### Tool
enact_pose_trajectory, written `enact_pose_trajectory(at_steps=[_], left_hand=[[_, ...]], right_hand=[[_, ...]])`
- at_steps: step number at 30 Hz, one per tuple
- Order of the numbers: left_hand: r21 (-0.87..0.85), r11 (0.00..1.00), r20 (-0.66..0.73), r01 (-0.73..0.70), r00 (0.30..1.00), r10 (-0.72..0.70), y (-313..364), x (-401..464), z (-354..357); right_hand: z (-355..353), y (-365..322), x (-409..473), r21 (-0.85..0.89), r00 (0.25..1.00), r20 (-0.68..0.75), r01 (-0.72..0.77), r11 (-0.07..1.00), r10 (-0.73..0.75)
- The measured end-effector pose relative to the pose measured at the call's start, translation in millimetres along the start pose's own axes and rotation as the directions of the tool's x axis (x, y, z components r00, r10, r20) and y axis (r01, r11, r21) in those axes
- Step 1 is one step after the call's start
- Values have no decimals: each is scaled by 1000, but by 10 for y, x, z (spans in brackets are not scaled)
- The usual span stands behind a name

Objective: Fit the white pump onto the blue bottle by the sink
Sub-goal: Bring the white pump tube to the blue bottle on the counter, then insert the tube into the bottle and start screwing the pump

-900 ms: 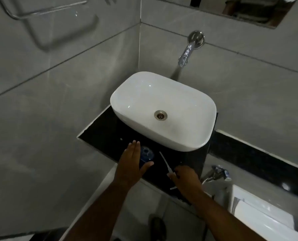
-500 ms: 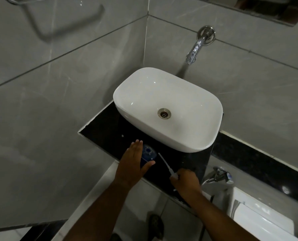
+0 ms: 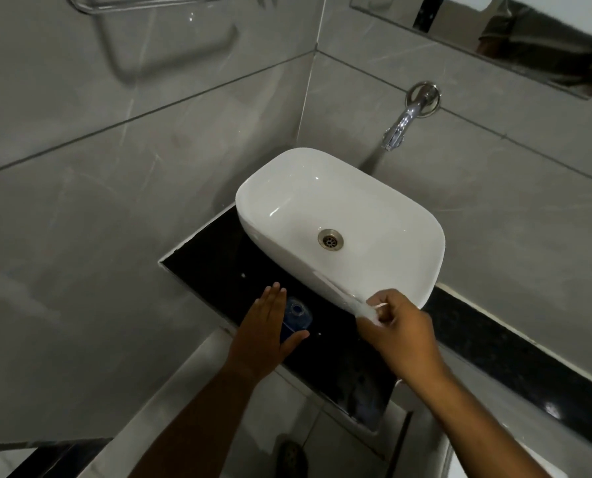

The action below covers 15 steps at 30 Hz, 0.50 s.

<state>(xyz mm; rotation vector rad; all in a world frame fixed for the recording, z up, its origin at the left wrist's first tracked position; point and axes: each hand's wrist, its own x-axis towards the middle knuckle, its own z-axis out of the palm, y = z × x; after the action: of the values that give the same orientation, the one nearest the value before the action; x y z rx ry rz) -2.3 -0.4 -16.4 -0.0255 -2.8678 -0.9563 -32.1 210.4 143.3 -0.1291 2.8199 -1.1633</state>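
Observation:
The blue bottle (image 3: 296, 313) stands upright on the black counter (image 3: 212, 263) in front of the white sink (image 3: 322, 157), its round neck uncovered. My left hand (image 3: 265, 334) cups the bottle from the left, fingers straight along its side and thumb around its front. To the right, my right hand (image 3: 401, 334) is raised above the counter and pinches the white pump (image 3: 365, 308) by its head. The pump's thin tube is blurred and points up and left across the sink's front wall, a short way right of the bottle's neck.
A chrome tap (image 3: 401, 122) sticks out of the grey tiled wall behind the sink. A black ledge (image 3: 494, 339) runs off to the right. A towel rail (image 3: 143, 5) hangs top left, and a mirror edge (image 3: 529, 50) shows top right. The counter's front edge drops to a tiled floor.
My right hand has lifted the pump off the counter and raised it toward the sink's front, the tube now swinging. My left hand has stayed on the bottle. The camera has shifted.

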Motion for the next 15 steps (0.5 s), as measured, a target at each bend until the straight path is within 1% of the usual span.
enact_pose_trajectory(at_steps=[3,7,12,15], left_hand=[[-71,997,-28,26,999,-28,7,-5,56],[-98,995,-54,29,998,-34,5,-7,108],[-92,995,-42,38,998,-42,-15,1,159],[-78,996,-42,37,998,-41,-25,-1,187]], right_hand=[[-102,-274,114,-151,987,110,129,980,-113],[-123,-522,212,-330,964,219,221,918,-153],[-25,-730,240,-372,920,300,356,857,-252],[57,-823,279,-396,903,327,399,827,-279]])
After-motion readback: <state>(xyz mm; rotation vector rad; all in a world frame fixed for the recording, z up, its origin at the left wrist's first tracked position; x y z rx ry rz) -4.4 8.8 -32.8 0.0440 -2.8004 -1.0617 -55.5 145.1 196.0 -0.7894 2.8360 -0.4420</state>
